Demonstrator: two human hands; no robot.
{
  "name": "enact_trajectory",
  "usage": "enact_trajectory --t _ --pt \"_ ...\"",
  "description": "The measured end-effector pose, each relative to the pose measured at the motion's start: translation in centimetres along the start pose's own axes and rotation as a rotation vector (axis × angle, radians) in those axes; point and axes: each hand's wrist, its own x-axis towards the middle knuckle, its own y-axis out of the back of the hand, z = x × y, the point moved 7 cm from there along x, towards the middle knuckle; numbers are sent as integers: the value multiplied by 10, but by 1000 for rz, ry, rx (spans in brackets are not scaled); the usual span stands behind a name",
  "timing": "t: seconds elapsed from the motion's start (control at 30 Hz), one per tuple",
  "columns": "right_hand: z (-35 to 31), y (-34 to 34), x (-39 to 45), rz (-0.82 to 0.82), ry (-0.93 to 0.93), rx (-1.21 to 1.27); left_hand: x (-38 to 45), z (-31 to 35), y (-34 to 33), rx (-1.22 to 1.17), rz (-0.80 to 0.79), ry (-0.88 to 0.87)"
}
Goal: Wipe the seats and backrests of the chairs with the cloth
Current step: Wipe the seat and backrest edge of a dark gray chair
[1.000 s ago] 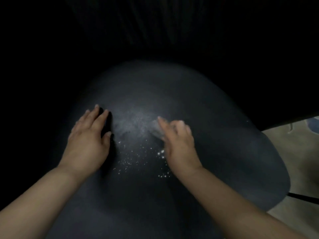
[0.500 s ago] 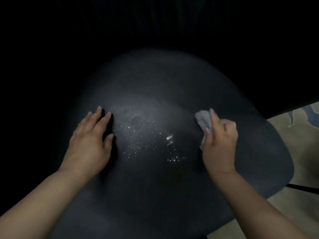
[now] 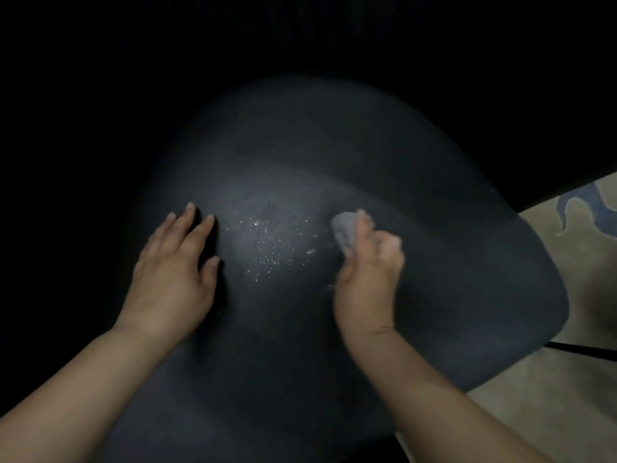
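A dark grey chair seat fills the middle of the view, with white specks scattered near its centre. My left hand lies flat on the seat left of the specks, fingers spread, holding nothing. My right hand presses a small crumpled grey cloth onto the seat just right of the specks; the cloth sticks out past my fingertips. The backrest beyond the seat is lost in darkness.
Beige carpet with a blue pattern shows at the right edge. A thin black chair leg runs out from under the seat at the right. Everything above and to the left is black.
My right hand swept the cloth right across the seat, then came back a little to the left. Some specks are gone. My left hand stayed flat in place.
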Motion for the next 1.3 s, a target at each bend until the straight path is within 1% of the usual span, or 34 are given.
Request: enact_trajectory --t 0.07,0.1,0.17,0.23,0.27,0.3,0.37,0.47,0.5,0.57,0.6,0.63,0.67,0.7,0.73,0.8,0.83,0.87,0.9,0.93,1.0,1.03,1.07,1.13,1.2,1.23,1.27,1.3 --pt "-36 -26 -11 -102 101 63 -3 -5 1 -9 4 17" --pt "-48 -31 -12 -126 144 98 -4 -8 2 -16 9 24" --pt "-41 -19 4 -65 169 128 -6 -13 4 -24 12 35" --pt "-7 7 23 91 58 51 -7 -19 5 -26 14 45" --pt "9 16 27 132 -17 -2 -7 -23 7 -29 17 51" --pt "14 17 24 129 -53 -52 -7 -27 8 -34 19 61" --pt "-8 -2 6 45 6 -60 -7 -32 10 -43 18 83" --pt "-55 -37 -26 -108 179 18 -9 -37 10 -37 13 91" --pt "-60 -40 -28 -128 218 34 -10 -38 9 -38 14 90" --pt "-46 -27 -9 -91 239 27 -11 -39 9 -44 12 89" --pt "-29 -17 7 -48 181 10 -12 -40 8 -47 9 88" --pt "-9 -7 23 -3 62 14 -12 -40 7 -51 5 87" --pt "5 -5 32 0 -54 24 -13 -39 5 -60 1 85" --pt "5 -8 32 -17 -87 17 -14 -36 3 -69 -1 83" --pt "-9 -15 26 -44 -22 -2 -15 -34 1 -79 -4 83" --pt "-47 -34 2 -149 220 9 -17 -30 -4 -100 -5 92" --pt "-58 -41 -7 -209 312 24 -18 -29 -5 -107 -3 96" --pt "-63 -44 -5 -244 371 29 -19 -29 -6 -111 -3 104" --pt "-63 -43 8 -235 394 28 -19 -30 -6 -110 -7 112" --pt "-58 -39 28 -199 364 27 -20 -31 -7 -104 -13 117" --pt "-43 -34 71 -126 210 -1 -20 -32 -8 -82 -23 111" --pt "-40 -35 80 -119 153 -29 -19 -33 -8 -74 -26 107" --pt "-44 -41 78 -129 150 -72 -19 -34 -7 -74 -30 108" --pt "-65 -56 50 -234 283 -92 -18 -35 -7 -84 -34 124" --pt "-82 -65 11 -385 454 -15 -18 -36 -7 -94 -35 140" --pt "-83 -66 7 -426 507 5 -19 -36 -7 -101 -33 146" --pt "-82 -64 17 -414 529 12 -19 -36 -7 -108 -28 151" --pt "-80 -63 38 -368 510 -4 -20 -37 -7 -112 -25 156"
